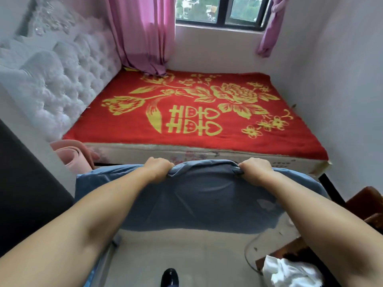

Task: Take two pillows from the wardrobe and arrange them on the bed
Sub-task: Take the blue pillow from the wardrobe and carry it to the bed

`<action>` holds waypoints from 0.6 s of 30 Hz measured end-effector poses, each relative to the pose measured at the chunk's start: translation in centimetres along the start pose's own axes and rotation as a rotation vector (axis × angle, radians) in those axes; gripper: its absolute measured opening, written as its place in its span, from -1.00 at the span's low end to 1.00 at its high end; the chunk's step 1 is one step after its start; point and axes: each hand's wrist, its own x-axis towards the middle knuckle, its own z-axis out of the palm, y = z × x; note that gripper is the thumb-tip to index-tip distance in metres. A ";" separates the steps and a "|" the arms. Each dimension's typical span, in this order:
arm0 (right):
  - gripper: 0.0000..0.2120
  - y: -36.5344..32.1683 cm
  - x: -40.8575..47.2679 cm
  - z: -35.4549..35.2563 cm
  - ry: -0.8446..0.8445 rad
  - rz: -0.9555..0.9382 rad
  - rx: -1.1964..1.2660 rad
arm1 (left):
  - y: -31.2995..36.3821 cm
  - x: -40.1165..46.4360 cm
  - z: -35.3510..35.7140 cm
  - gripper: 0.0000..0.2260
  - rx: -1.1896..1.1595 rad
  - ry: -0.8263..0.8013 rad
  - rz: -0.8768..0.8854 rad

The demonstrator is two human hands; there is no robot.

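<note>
1. Dark shoe toe [170, 277]: on the pale floor [186, 255], below and nearer than both hands, between the two forearms.
2. White crumpled cloth [290, 273]: low and to the right of the right forearm, lying on a dark brown piece of furniture [371, 206] whose kind cannot be told.
3. Blue pillow [207, 199]: held up off the floor in front of the person, hanging down from both hands, its upper edge bunched between them. Only one pillow can be made out; whether a second lies behind it cannot be told.
4. Left hand [157, 168]: closed in a fist on the pillow's upper edge, left of its middle, knuckles up.
5. Right hand [256, 168]: closed in a fist on the same upper edge, right of its middle, level with the left hand and apart from it.
6. Pink rolled mat [72, 156]: left of the left hand, standing beside the bed's near corner.
7. Bed [207, 157]: just beyond both hands, its near side edge showing above the pillow; not touched by the pillow.
8. Red blanket [186, 104]: spread flat over the bed, with yellow flowers and characters.
9. White tufted headboard [62, 83]: beyond and left of the left hand, along the bed's left end.
10. Pink curtains [145, 34]: far beyond the hands, the left one's hem resting on the bed's far corner.
11. Window [221, 11]: farthest, in the wall above the bed.
</note>
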 end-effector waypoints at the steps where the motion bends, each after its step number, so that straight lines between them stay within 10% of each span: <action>1: -0.74 0.5 1.3 -0.3 -0.003 0.004 -0.002 | -0.4 1.5 -0.5 -0.92 -0.006 -0.006 0.011; 18: -0.73 4.1 29.6 -13.6 0.036 0.034 0.089 | -15.8 27.2 -15.4 -0.83 0.108 0.078 -0.011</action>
